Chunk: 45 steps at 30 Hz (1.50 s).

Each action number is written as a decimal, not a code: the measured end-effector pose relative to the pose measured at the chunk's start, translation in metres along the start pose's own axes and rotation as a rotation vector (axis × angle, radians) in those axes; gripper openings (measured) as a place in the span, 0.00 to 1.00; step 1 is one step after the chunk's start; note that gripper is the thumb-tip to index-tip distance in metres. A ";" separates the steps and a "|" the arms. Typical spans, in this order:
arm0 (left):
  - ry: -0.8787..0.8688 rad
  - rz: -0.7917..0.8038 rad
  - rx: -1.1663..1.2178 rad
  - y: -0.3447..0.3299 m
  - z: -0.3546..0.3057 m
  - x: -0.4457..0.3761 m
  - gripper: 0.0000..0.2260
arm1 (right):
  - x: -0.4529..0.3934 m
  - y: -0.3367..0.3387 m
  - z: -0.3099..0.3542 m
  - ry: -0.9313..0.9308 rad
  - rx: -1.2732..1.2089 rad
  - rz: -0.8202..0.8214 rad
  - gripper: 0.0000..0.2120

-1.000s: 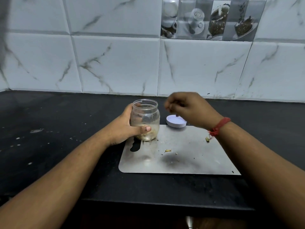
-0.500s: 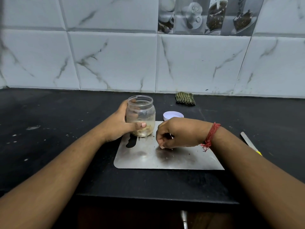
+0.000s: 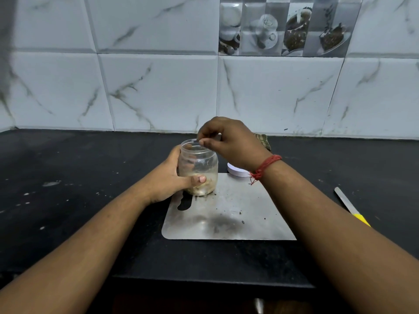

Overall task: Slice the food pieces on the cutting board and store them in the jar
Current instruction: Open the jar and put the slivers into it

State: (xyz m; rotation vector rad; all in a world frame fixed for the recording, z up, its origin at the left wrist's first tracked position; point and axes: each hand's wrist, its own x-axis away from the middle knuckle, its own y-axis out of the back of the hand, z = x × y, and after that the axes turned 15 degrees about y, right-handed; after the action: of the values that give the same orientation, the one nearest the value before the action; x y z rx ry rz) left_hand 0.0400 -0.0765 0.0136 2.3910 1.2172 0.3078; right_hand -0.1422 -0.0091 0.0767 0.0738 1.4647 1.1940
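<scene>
A clear glass jar [image 3: 200,163] stands open on the back left corner of the steel cutting board [image 3: 238,214], with pale food pieces in its bottom. My left hand [image 3: 166,181] grips the jar from the left, thumb across its front. My right hand [image 3: 231,141] hovers over the jar's mouth with its fingertips pinched together; the small food piece between them is barely visible. Only crumbs lie on the board.
The jar's white lid [image 3: 235,172] lies just behind the board, partly hidden by my right wrist. A knife [image 3: 350,206] with a yellow handle lies on the black counter [image 3: 68,177] to the right. A striped cloth [image 3: 264,141] sits by the tiled wall.
My right hand went down to the board, pinched up the small piece lying there, and has risen back over the jar's mouth. My left hand kept hold of the jar.
</scene>
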 end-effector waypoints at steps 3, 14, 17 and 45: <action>0.003 0.000 0.001 -0.001 0.002 -0.001 0.40 | 0.001 0.003 -0.014 -0.111 0.010 -0.090 0.06; -0.015 -0.004 0.009 -0.002 0.000 0.001 0.41 | 0.051 -0.009 -0.077 -0.560 0.367 0.557 0.23; -0.010 -0.009 0.011 -0.003 0.001 0.001 0.39 | 0.050 -0.005 -0.072 -0.556 0.354 0.468 0.31; -0.065 0.001 0.016 -0.004 0.000 0.003 0.39 | 0.031 0.003 0.001 -0.219 -0.331 0.022 0.13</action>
State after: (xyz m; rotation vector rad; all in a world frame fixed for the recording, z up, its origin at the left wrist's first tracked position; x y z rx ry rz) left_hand 0.0390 -0.0720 0.0119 2.3955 1.1937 0.2199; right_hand -0.1529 0.0121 0.0572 -0.0057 1.0653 1.3862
